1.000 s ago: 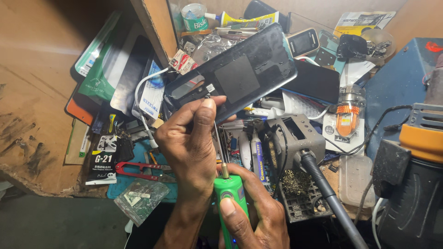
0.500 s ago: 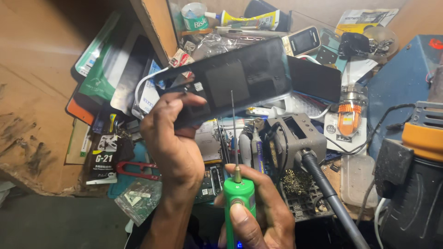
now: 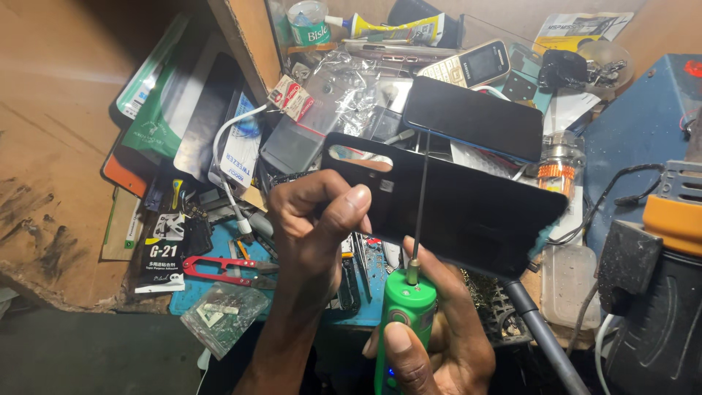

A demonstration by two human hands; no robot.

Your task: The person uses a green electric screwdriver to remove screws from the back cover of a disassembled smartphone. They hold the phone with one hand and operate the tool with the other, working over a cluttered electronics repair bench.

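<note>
My left hand (image 3: 314,227) pinches the near left end of a black smartphone back cover (image 3: 468,201), holding it up flat over the cluttered bench; the camera cutout shows near its upper left. My right hand (image 3: 439,344) grips a green electric screwdriver (image 3: 406,322) upright below the cover. Its long thin bit (image 3: 420,197) runs up in front of the cover, tip near the cover's top edge.
A second dark phone (image 3: 475,117) and a small keypad phone (image 3: 472,66) lie behind. Red snips (image 3: 219,269) rest on the blue mat at left. A grey hose (image 3: 541,336) and an orange-and-black machine (image 3: 669,285) crowd the right. Packets lean against the wooden wall (image 3: 58,146).
My left hand has turned the black cover and swung it rightward and lower, now shown as a plain black back. The green screwdriver has shifted slightly right, bit still upright.
</note>
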